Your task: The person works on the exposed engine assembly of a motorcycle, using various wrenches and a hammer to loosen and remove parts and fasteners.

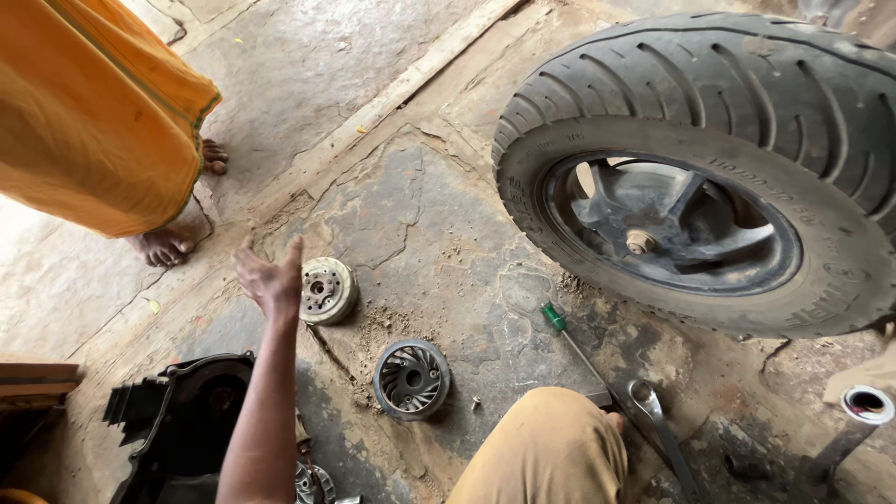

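Observation:
My left hand (269, 277) is stretched out over the stained concrete floor, fingers spread and holding nothing. It hovers just left of a round pale metal clutch part (326, 290) lying flat on the ground. Nearer to me lies a dark finned metal disc (412, 378). My right hand is out of sight; only my knee in tan trousers (551, 448) shows at the bottom.
A mounted scooter wheel with black tyre (709, 168) stands at the right. A green-handled screwdriver (571, 341) and a ring spanner (653, 415) lie near my knee. A black plastic cover (177, 420) sits bottom left. Another person in orange cloth (93, 112) stands barefoot at the left.

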